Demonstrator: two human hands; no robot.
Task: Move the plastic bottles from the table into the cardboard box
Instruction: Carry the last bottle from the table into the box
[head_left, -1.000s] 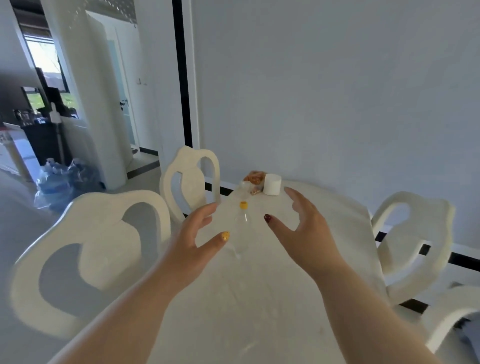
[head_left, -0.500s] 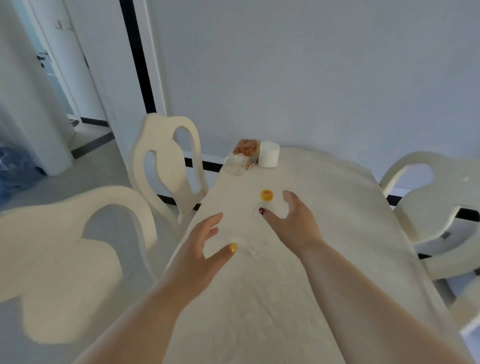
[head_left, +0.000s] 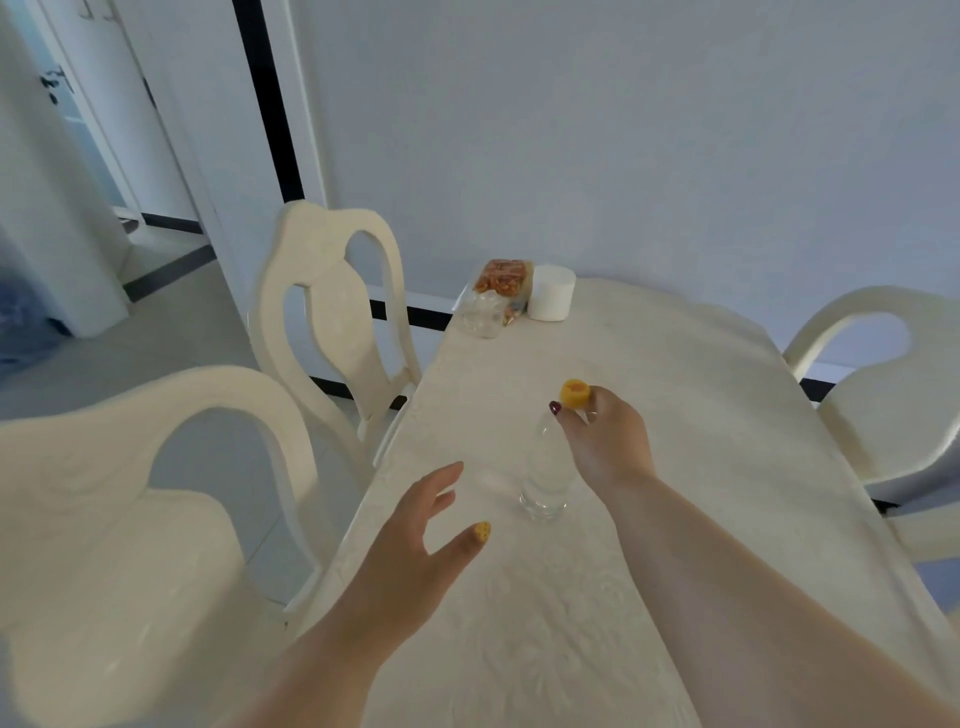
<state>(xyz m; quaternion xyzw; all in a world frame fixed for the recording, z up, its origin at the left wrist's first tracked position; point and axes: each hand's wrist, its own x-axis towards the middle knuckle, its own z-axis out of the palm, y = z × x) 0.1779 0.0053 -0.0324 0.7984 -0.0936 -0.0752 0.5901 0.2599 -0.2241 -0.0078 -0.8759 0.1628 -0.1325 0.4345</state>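
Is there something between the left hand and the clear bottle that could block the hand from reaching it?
Nothing visible does. The left hand hangs open over the table, with only bare tablecloth between it and the clear bottle. The right hand already pinches the bottle's neck below the yellow cap.

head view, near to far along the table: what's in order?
Left hand → clear bottle with the right hand at its neck → yellow cap → glass jar → white cup, snack bag.
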